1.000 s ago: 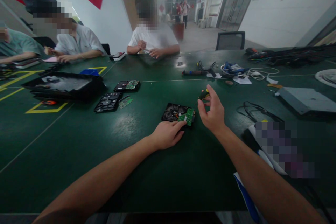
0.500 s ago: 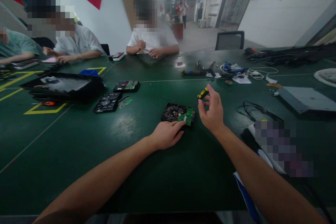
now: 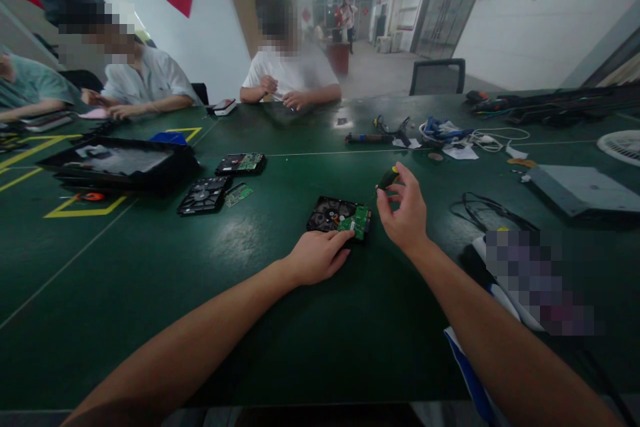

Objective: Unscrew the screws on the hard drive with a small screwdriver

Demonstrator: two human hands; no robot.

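Leaves, well to the left of the left fingers, a black tray and two loose drives on the green surface, apart from everything in hand. Lays the left hand palm-down, fingers stretched out and nearly flat, closed round nothing, tips only touching the near edge of the hard drive. Has that drive just beyond those tips, lying flat with its underside up and a green circuit board at the end nearer the right fingers. Pinches a small screwdriver high in the right hand, thumb and first fingers closed on the handle, the rest curled loosely; cannot tell where the blade tip sits, too thin and dark to make out.

Looks risky in a few ways. Holds the drive down by fingertip pressure alone, so may let it skate or swivel on the smooth surface under any push from the tool. Grips the handle lightly and above the board, so may slip off a screw head and scratch the board or jab the left fingertips just beside it. May also lose any freed screw against the dark surface. Has a loop of black cable to the right of the right fingers, near the forearm, so may snag it on drawing the arm back.
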